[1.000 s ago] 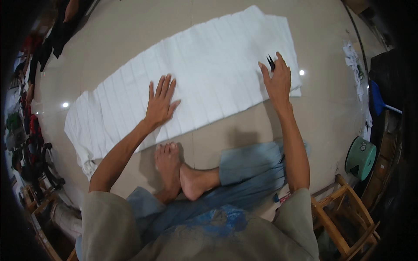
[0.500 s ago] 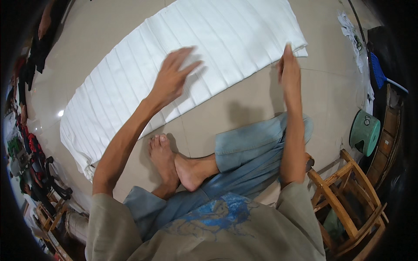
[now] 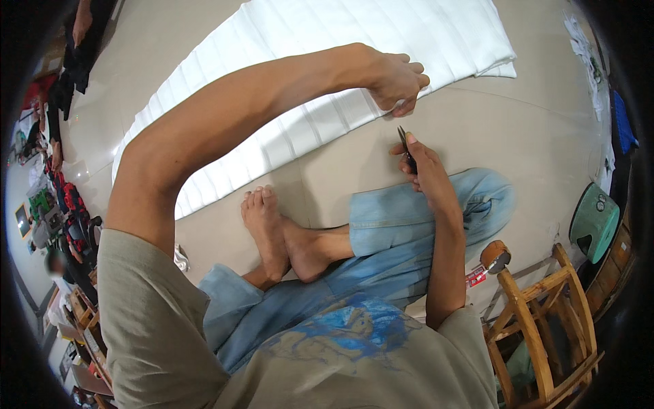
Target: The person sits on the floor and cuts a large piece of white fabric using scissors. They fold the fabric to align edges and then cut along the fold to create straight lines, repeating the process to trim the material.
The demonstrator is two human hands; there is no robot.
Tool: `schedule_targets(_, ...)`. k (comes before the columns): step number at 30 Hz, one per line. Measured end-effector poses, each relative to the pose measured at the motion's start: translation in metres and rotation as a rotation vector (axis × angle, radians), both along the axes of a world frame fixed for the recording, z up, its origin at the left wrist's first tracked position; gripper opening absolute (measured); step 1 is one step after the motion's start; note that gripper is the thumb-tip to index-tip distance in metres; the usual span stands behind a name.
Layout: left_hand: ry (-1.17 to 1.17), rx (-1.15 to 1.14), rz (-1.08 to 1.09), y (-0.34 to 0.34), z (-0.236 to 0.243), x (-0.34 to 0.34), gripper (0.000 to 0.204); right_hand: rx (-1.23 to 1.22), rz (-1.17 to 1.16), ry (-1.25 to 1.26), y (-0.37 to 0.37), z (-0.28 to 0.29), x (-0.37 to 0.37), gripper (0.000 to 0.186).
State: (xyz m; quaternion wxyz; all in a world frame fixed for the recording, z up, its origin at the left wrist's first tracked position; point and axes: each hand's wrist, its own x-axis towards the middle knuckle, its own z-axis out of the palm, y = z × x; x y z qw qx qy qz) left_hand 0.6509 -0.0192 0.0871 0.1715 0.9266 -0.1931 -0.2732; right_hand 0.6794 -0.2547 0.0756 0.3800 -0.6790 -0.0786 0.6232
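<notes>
A long white pleated cloth (image 3: pixel 300 31) lies in a flat pile on the floor in front of me. My left hand (image 3: pixel 395 82) reaches across it to the near edge, right of the middle. Its fingers are curled together there; what they pinch, if anything, is hidden. Just below, my right hand (image 3: pixel 428 167) is closed around small dark thread snips (image 3: pixel 407 146). The blades point up toward my left hand, a short gap away from it. Both hands are in front of my bare feet (image 3: pixel 269 235) and crossed legs.
At right stand a wooden stool frame (image 3: pixel 535 320) and a green plastic stool (image 3: pixel 594 221). A roll of brown tape (image 3: pixel 495 257) is beside my knee. White scraps (image 3: pixel 582 65) lie at far right. People and clutter line the left side.
My left hand has swung right from above the cloth to its near edge and its fingers have closed. My right hand has come down and left from the cloth's right end; the snips now show.
</notes>
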Motion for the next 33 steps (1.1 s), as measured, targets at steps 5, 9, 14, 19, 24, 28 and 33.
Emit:
schedule_targets(5, 0.129, 0.011, 0.025, 0.005, -0.006, 0.008, 0.021, 0.035, -0.011, 0.008, 0.011, -0.006, -0.01, 0.056)
schedule_targets(9, 0.207, -0.122, 0.15, 0.011, -0.016, 0.011, 0.013, 0.022, -0.082, 0.042, 0.017, -0.007, -0.015, 0.056)
schedule_targets(14, 0.324, -0.208, 0.246, 0.014, -0.024, 0.017, 0.015, 0.022, -0.116, -0.043, 0.018, -0.019, -0.02, 0.056)
schedule_targets(19, 0.313, -0.202, 0.242, 0.015, -0.019, 0.012, 0.016, 0.032, -0.18, -0.126, 0.022, -0.018, -0.037, 0.055)
schedule_targets(24, 0.216, -0.208, 0.226, 0.018, -0.007, 0.004, 0.012, 0.073, -0.144, -0.215, 0.026, -0.021, -0.04, 0.052)
schedule_targets(28, 0.263, -0.25, 0.215, 0.018, -0.005, 0.01, 0.019, 0.081, -0.162, -0.27, 0.027, -0.024, -0.04, 0.052)
schedule_targets(33, 0.204, -0.234, 0.207, 0.016, -0.013, 0.009, 0.021, 0.054, -0.143, -0.284, 0.027, -0.023, -0.039, 0.053)
